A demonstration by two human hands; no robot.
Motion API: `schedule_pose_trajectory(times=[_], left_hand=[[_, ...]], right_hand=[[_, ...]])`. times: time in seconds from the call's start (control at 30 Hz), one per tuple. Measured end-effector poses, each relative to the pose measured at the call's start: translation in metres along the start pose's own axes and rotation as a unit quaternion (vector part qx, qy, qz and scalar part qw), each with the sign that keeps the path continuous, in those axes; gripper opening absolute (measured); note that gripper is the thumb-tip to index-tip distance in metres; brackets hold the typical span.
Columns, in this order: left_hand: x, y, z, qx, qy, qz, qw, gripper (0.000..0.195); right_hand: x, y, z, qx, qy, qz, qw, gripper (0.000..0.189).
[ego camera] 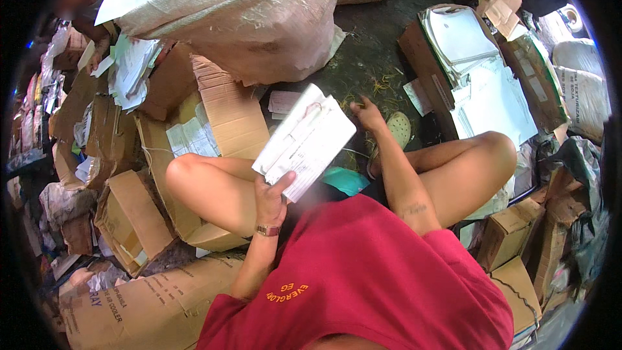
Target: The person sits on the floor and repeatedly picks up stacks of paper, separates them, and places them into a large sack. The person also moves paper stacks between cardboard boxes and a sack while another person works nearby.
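Observation:
My left hand [273,200], with a watch at the wrist, grips the lower end of a stack of printed papers [306,143] above my lap. The thumb lies on top of the sheets. To the right of the stack, my right hand [368,113] is over the dark floor with fingers apart and nothing seen in it. Yellow strands [384,85] are scattered on the floor beyond that hand. More papers [283,102] lie on the floor behind the stack. An open cardboard box [233,107] at my left knee has papers inside.
A large woven sack [272,24] stands ahead. Beyond my right knee is a carton [435,85] filled with papers and notebooks. A pale clog [398,130] is near my right forearm. Cardboard boxes [141,218] crowd the left side. At the upper left, another person's hand [98,53] touches papers.

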State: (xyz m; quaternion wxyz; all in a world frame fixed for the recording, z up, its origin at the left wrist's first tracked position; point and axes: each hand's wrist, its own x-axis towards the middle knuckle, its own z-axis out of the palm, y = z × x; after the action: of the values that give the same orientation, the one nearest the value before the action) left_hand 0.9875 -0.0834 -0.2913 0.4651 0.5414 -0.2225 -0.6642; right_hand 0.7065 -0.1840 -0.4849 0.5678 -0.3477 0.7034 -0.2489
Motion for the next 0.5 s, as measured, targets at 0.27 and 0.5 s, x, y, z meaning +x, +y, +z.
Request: schedule_pose_trajectory(times=[0.27, 0.5], left_hand=[[0.014, 0.012, 0.006, -0.238, -0.043, 0.041, 0.970, 0.061], [0.020, 0.050, 0.006, -0.354, -0.065, 0.069, 0.930, 0.067]], right_hand=[[-0.162, -0.177, -0.020, 0.157, -0.138, -0.184, 0.961, 0.080], [-0.217, -0.227, -0.065, 0.017, -0.101, -0.327, 0.940, 0.073]])
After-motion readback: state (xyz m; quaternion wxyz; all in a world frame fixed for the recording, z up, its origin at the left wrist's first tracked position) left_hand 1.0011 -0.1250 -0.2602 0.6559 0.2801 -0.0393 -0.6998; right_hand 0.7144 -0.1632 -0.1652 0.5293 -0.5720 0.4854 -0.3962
